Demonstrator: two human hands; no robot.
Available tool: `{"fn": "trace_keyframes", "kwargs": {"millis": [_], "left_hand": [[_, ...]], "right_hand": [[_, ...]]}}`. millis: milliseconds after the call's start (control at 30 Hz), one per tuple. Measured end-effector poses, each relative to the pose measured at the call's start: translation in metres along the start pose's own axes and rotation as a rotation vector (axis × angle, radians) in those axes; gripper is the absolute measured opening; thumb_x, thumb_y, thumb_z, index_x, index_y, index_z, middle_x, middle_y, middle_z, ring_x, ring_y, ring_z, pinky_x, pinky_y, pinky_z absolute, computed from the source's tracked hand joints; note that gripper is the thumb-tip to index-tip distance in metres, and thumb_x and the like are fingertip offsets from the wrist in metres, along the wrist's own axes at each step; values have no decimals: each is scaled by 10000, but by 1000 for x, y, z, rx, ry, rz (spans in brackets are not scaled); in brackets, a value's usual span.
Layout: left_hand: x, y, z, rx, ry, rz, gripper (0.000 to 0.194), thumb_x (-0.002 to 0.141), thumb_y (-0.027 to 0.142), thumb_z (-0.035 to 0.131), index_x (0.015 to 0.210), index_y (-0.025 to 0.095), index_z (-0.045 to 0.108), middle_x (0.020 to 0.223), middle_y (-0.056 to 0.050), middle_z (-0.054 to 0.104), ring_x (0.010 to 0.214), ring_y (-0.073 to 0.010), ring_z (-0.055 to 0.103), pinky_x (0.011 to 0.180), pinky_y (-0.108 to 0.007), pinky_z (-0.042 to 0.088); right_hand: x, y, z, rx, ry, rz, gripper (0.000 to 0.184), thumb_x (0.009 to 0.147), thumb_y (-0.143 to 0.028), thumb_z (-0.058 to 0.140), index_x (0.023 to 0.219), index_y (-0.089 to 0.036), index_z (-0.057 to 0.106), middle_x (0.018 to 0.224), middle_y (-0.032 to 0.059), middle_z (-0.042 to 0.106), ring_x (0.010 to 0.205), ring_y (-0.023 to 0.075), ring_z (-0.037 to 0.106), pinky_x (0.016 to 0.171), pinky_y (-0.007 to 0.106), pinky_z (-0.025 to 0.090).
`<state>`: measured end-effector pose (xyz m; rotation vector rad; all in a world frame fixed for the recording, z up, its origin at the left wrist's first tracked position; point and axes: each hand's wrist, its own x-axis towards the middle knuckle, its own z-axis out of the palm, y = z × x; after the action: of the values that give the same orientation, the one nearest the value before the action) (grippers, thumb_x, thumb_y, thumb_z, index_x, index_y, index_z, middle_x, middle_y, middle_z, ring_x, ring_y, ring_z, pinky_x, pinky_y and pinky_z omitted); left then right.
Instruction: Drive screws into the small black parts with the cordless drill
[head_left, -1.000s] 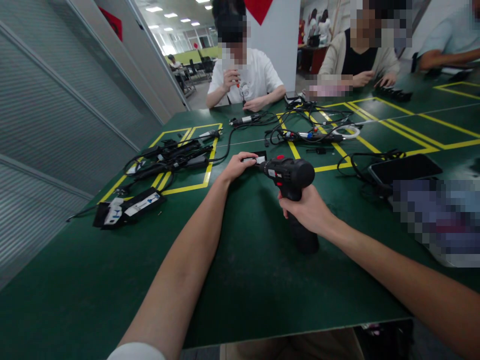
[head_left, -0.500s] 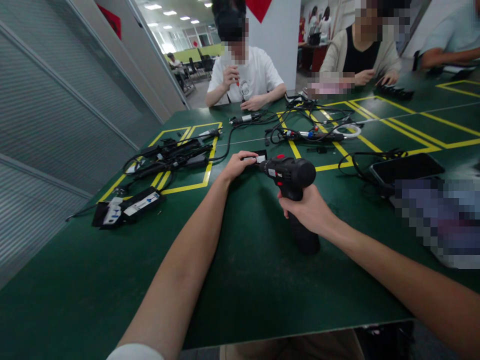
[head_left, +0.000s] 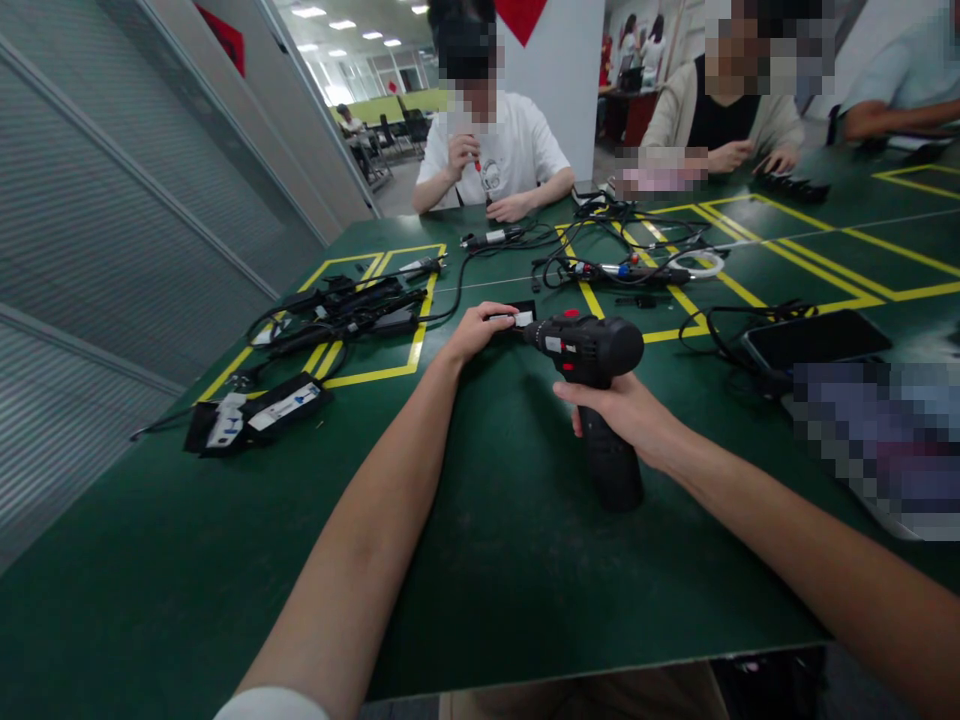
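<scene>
**Green table, tool at the work: steady the piece, square the drill**

Across the green table, yellow tape marks off bays, and a cable bundle lies off to your left. Your right hand is closed round the grip of the drill, thumb lying forward; you can't see the trigger finger from here. Your left hand is curled nearly closed on the small black-and-white piece, which lies on the table straight ahead of you, right at the drill's nose. Whether the tip touches it is too small to tell.

Best to line the barrel up with the spot first, then use light, even pressure and short pulls. Press the piece down firmly, and mind those left fingertips: they sit just beside the nose, where a slip could catch them.
</scene>
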<state>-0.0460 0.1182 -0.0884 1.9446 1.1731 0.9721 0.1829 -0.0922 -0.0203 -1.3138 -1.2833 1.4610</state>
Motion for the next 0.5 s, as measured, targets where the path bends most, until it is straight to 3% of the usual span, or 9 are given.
{"fn": "trace_keyframes", "kwargs": {"millis": [267,500], "left_hand": [[-2,5,0,-22,-12,-18,375,737,402,662,1042,194,724,1158,-70,663,1112,-241,575,1046,-375,403],[-1,2,0,-3,-6,-10,361,744,399,651,1040,206,724,1157,-62,670,1113,-237,575,1055,-381,394]], "right_hand": [[-3,-9,2,17,-39,67,224,732,-333,749,845,-174,639,610,17,618,555,169,583,536,310,464],[0,-6,-1,125,-94,20,171,725,-192,699,881,-171,635,654,9,612,601,155,584,582,297,468]]}}
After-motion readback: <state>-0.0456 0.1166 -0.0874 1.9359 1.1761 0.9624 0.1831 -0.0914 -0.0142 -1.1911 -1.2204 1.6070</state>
